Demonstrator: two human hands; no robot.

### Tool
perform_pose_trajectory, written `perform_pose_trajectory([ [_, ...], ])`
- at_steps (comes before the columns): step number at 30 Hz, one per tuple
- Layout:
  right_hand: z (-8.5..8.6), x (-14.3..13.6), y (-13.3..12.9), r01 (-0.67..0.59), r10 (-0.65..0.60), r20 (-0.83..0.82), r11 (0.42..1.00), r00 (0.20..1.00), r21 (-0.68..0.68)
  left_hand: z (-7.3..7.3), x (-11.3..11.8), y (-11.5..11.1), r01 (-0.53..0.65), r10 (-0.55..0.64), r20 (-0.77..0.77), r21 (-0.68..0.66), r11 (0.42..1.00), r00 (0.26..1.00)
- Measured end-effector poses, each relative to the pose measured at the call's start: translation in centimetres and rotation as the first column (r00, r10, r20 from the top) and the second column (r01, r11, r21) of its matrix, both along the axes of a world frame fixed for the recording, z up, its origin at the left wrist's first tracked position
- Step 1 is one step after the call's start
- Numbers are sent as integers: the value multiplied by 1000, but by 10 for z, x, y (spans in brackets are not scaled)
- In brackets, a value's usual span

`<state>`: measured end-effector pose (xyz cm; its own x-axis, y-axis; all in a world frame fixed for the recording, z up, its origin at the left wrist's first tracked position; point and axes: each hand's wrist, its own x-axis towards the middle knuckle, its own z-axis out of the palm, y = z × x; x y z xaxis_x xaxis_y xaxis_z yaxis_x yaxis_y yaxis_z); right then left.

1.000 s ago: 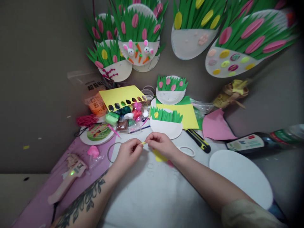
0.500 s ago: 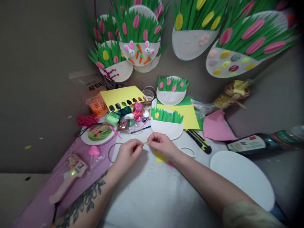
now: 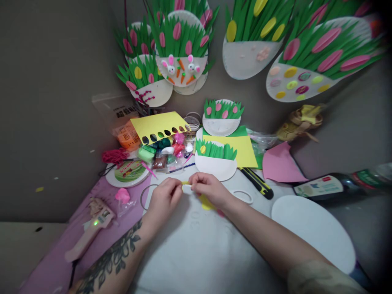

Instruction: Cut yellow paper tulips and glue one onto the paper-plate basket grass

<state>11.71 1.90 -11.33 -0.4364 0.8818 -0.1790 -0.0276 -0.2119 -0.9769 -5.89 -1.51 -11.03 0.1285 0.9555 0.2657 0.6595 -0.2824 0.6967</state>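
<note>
My left hand (image 3: 167,196) and my right hand (image 3: 208,187) meet over the middle of the table, fingertips pinched. Between them is a small yellow paper piece (image 3: 185,183), with a white oval face (image 3: 187,189) showing just below the yellow edge. Whether the white is its backing or a separate layer I cannot tell. Beneath my right hand lie more yellow pieces (image 3: 207,203), partly covered, with a bit of pink beside them. Just beyond my hands rests a half-plate basket (image 3: 216,166) with green paper grass and one yellow oval on it.
A glue gun (image 3: 87,239) with a lit green light lies at left. Bagged clay (image 3: 161,160) and a punched yellow sheet (image 3: 159,122) are behind. A utility knife (image 3: 257,182), white oval plate (image 3: 315,232) and dark bottle (image 3: 349,182) lie right. Finished plate baskets (image 3: 183,67) hang on the wall.
The small yellow piece has turned between my fingers, and a white oval face now shows under its edge. My hands stay almost in place; the view has shifted slightly.
</note>
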Motion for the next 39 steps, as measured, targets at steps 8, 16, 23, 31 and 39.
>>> perform_pose_trajectory([
  [8,0,-1,1,41,-59,75,976,995,215,4,2,1,-21,47,128,-203,979,991],
  [16,-1,-1,2,23,-51,115,972,992,234,3,4,0,28,-16,80,-156,987,997],
  [23,-2,-2,3,31,-62,122,971,991,238,3,5,-1,36,-22,84,-165,986,996],
  [31,-5,-3,4,32,-81,161,958,984,286,5,6,-1,40,-25,86,-184,982,996],
  [39,-12,-6,3,43,-119,236,951,964,307,6,9,-1,73,-49,127,-196,978,991],
])
